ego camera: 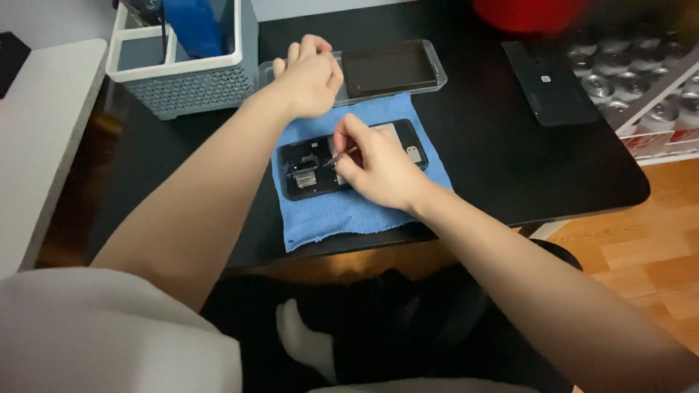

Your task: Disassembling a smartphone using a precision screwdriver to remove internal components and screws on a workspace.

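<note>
An opened black phone body (pixel 313 169) with bare inner parts lies on a blue cloth (pixel 342 211) on the black table (pixel 495 145). My right hand (pixel 378 169) rests over the phone's middle and pinches a thin metal tool (pixel 338 158), its tip touching the inner parts. My left hand (pixel 309 76) is curled in a loose fist above the cloth's far left corner, beside a clear tray (pixel 429 69) that holds a dark phone screen (pixel 389 68). What the left fingers hold is hidden.
A grey and white organiser bin (pixel 193 80) with a blue item stands at the back left. A flat black cover (pixel 550 84) lies at the right. Several drink cans (pixel 619 80) sit on a shelf beyond the table's right edge. A red object (pixel 528 13) is at the top.
</note>
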